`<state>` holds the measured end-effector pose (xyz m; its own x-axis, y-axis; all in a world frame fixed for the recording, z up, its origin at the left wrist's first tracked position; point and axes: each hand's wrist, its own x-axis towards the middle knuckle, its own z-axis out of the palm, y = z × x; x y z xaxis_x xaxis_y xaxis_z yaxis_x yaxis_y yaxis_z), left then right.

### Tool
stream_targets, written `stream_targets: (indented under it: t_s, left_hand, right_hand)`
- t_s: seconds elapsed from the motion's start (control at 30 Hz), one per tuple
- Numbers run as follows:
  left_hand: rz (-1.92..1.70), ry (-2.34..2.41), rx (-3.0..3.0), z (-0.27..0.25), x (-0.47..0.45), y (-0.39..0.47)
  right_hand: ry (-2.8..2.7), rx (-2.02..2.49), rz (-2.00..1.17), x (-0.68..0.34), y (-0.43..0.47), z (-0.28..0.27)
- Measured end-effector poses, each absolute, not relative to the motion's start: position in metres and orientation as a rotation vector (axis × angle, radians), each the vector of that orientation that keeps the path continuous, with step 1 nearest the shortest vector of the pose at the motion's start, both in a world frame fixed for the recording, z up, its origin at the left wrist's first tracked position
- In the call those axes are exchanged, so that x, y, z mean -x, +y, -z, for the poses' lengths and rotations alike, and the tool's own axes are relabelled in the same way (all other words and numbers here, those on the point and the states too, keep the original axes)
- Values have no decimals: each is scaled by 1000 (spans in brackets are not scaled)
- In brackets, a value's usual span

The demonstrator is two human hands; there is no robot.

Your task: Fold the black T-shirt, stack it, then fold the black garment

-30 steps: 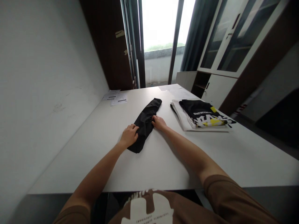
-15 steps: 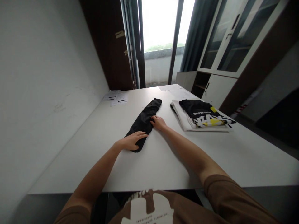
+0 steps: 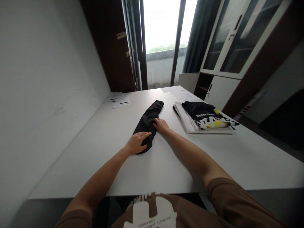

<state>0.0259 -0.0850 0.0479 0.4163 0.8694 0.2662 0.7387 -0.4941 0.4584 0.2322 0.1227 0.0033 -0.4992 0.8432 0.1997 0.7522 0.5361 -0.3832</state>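
Observation:
A long, narrow strip of folded black cloth (image 3: 149, 117), apparently a garment, lies slanted across the white table (image 3: 190, 164). Over its near end rests my left hand (image 3: 137, 143), palm down, fingers stretched over the fabric and thumb spread apart. My right hand (image 3: 161, 125) sits at the strip's right edge about midway along, with bent fingertips pinching the cloth there. The far end of the strip is free and bends slightly to the right. Part of the near end is hidden under my left hand.
A stack of folded shirts, a black printed shirt (image 3: 201, 110) over a white one (image 3: 186, 122), lies to the right. Paper sheets (image 3: 121, 102) lie at the back left, beside the wall (image 3: 47, 95). A glass-door cabinet (image 3: 228, 41) stands at the back right.
My left hand has shifted to the right, and the near end of the black cloth has moved right with it, so the strip curves more. My right hand has stayed in place.

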Motion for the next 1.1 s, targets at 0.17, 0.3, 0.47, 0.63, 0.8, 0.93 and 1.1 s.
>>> stream_targets:
  t_s: [0.17,0.3,0.47,0.63,0.8,0.93,1.1]
  left_hand:
    - [-649,1290,-2424,-44,-29,-86]
    - [-642,1237,-2491,-38,-31,-86]
    - [-561,1324,-2566,-35,-34,-86]
    - [-443,1294,-2615,-35,-33,-88]
    - [-435,1258,-2590,-34,-34,-89]
    - [-422,1374,-2575,-34,-40,-89]
    - [-388,1424,-2640,-38,-46,-89]
  right_hand:
    - [-2414,1313,-336,-232,121,-5]
    - [-2415,1307,-325,-233,123,0]
    - [-2403,1297,-321,-234,125,4]
    - [-2412,1294,-312,-235,125,4]
    - [-2421,1300,-297,-235,125,4]
    - [-2426,1300,-292,-234,125,5]
    - [-2419,1291,-287,-234,125,6]
